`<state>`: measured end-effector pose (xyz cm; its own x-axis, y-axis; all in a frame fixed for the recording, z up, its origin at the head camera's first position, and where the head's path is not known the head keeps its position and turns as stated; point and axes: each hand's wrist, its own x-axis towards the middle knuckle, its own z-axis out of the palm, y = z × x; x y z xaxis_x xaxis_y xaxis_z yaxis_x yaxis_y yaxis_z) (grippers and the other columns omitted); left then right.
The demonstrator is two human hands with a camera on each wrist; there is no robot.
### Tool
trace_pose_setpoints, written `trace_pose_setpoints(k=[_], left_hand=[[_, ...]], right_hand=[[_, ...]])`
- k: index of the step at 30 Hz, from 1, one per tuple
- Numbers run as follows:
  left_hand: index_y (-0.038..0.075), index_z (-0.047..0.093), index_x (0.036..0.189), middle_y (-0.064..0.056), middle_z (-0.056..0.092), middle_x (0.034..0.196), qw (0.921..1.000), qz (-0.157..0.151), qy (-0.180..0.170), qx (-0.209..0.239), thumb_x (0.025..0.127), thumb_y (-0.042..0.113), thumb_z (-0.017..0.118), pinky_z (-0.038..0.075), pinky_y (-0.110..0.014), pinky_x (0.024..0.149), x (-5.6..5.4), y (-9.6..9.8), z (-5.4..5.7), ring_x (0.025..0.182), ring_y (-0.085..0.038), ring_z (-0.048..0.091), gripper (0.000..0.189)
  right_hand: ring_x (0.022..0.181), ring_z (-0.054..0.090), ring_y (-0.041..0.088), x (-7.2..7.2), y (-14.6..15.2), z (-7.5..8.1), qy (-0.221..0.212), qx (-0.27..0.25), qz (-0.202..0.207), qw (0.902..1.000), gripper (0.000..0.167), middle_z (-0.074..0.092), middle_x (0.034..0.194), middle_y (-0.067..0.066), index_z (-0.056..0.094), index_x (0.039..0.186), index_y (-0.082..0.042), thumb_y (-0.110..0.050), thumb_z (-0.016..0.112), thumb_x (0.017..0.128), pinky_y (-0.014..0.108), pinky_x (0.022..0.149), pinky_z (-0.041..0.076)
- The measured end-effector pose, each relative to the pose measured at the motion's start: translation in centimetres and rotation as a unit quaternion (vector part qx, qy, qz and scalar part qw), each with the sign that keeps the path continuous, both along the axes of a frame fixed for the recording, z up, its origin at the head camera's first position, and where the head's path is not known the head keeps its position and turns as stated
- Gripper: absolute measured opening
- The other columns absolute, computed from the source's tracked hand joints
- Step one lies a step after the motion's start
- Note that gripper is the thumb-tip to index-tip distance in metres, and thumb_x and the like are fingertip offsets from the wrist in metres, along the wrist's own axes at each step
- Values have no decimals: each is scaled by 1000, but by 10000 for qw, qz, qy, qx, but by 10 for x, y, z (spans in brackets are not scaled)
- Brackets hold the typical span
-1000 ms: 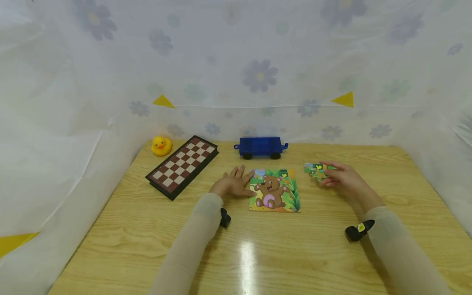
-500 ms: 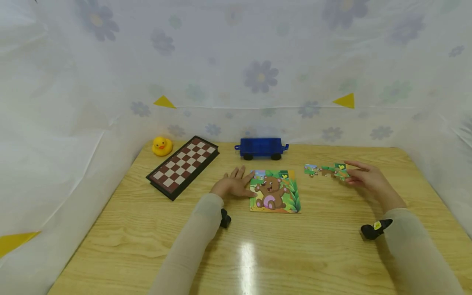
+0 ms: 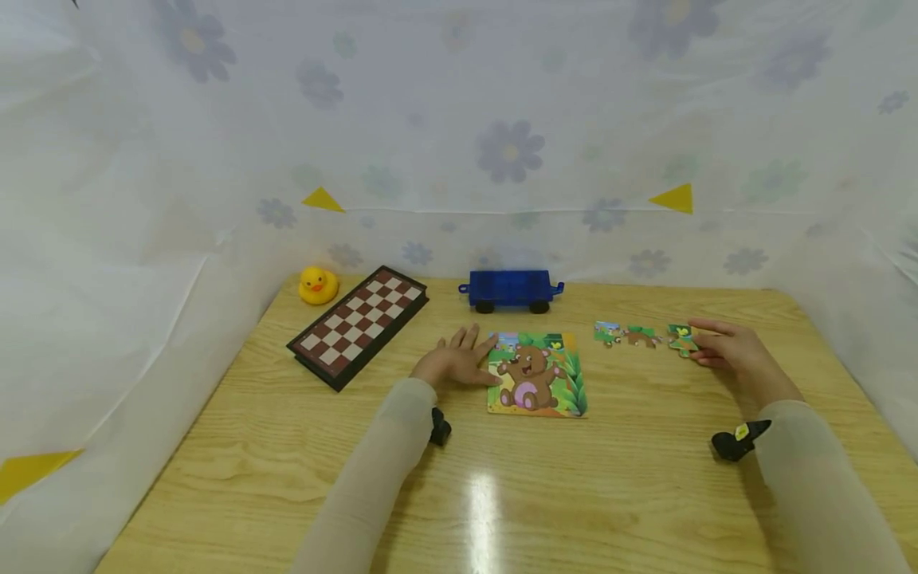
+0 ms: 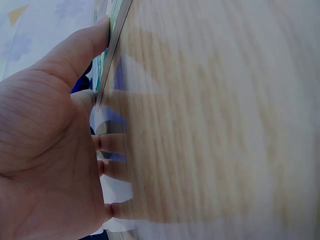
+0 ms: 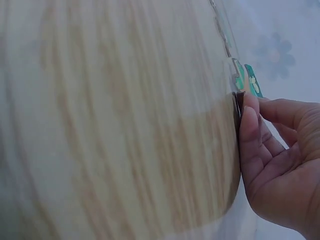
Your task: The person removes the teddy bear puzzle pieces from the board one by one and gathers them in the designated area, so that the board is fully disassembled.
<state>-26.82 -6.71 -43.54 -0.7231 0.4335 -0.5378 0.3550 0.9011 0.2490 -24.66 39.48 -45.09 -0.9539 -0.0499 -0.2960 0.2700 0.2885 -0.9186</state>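
A square bear puzzle board (image 3: 532,375) lies mid-table in the head view. My left hand (image 3: 456,359) rests at its left side with fingers spread; the thumb and index fingertips are on the board's edge. In the left wrist view that thumb (image 4: 80,50) meets the board's edge. To the right of the board, my right hand (image 3: 739,351) pinches a jigsaw piece (image 3: 681,338) with a yellow chick on green. The right wrist view shows this piece (image 5: 254,81) tilted up at the fingertips. Two other jigsaw pieces, one bluish green (image 3: 607,333) and one brown (image 3: 641,336), lie to its left.
Behind the board stands a blue toy wagon (image 3: 511,290). A folded chessboard (image 3: 358,327) lies at the back left, with a yellow rubber duck (image 3: 318,285) beside it. White flowered cloth (image 3: 430,159) walls in the wooden table (image 3: 287,478) at the back and sides.
My right hand has moved right with the chick piece, away from the two other pieces, which now show apart from each other. The left hand stays at the board.
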Motion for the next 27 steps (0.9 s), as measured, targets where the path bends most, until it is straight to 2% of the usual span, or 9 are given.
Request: trace_pose_setpoints(k=[5, 11, 18, 23, 27], left_hand=[[35, -8, 151, -5, -20, 156, 10000, 13, -15, 41, 90, 64, 43, -4, -55, 112, 0, 0, -1, 143, -27, -14, 85], [37, -12, 149, -3, -25, 155, 9999, 95, -94, -5, 90, 64, 44, -7, -54, 112, -5, 1, -6, 142, -26, -19, 86], [38, -10, 150, -4, -23, 156, 10000, 59, -56, 22, 88, 65, 45, -6, -55, 111, -3, 0, -5, 143, -27, -17, 87], [38, -10, 150, -3, -23, 156, 10000, 77, -51, -1, 88, 66, 45, -6, -55, 111, -4, 1, -6, 143, -26, -18, 87], [38, -12, 149, -2, -25, 155, 9999, 75, -56, -46, 89, 66, 44, -6, -55, 111, -7, 1, -10, 142, -26, -19, 87]], right_hand=[[68, 61, 6, -3, -3, -3, 100, 314, -105, 9994, 49, 61, 80, -10, 43, 142, -12, -22, 57, 96, 23, 66, 54], [65, 56, 6, -2, -7, -1, 171, 567, -235, 9980, 47, 58, 79, -10, 45, 139, -5, -21, 57, 96, 24, 64, 54], [66, 54, 5, 3, -3, -3, 234, 356, -208, 9989, 54, 59, 86, -14, 38, 145, -8, -24, 57, 96, 23, 63, 52], [65, 52, 6, 5, 2, -5, 318, -31, -191, 9993, 42, 60, 90, -17, 50, 137, -19, -23, 57, 96, 23, 62, 51], [66, 54, 7, 4, 2, -5, 341, -190, -191, 9991, 38, 63, 92, -19, 52, 135, -21, -22, 55, 97, 23, 62, 52]])
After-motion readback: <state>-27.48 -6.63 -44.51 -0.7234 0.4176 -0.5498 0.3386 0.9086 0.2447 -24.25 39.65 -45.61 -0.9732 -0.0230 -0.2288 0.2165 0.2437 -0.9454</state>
